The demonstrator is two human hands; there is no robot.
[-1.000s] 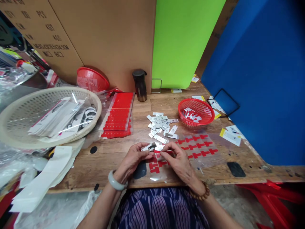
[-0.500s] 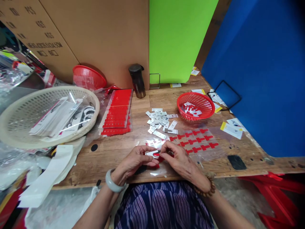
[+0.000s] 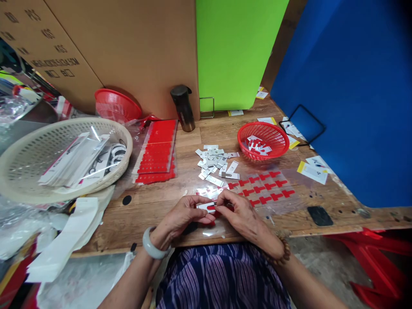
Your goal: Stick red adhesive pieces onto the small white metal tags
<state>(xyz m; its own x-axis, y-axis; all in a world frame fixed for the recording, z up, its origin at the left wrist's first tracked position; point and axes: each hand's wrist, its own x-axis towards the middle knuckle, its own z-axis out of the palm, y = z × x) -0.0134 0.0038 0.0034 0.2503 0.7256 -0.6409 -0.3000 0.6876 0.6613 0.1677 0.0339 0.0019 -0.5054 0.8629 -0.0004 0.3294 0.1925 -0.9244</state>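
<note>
Near the table's front edge, my left hand (image 3: 186, 214) pinches a small white piece (image 3: 206, 207) with a red part at its right end. My right hand (image 3: 236, 212) is closed, thumb and forefinger together on that red end. Under and beside the hands lies a clear sheet with rows of red stickers (image 3: 265, 199). A loose pile of small white-grey pieces (image 3: 214, 161) sits just beyond the hands. To the right of the pile, a red basket (image 3: 280, 139) holds white pieces with red parts.
A large cream basket (image 3: 124, 180) of packets stands left, beside stacked red sheets (image 3: 157, 148). A dark bottle (image 3: 183, 109) and another red basket (image 3: 119, 105) are at the back. Green (image 3: 231, 51) and blue panels (image 3: 347, 94) rise behind. Yellow-edged cards (image 3: 312, 172) lie right.
The view has shifted slightly. Both hands stay together on the white piece; its red part now lies flatter against it, and the dark bit at its top edge shows less.
</note>
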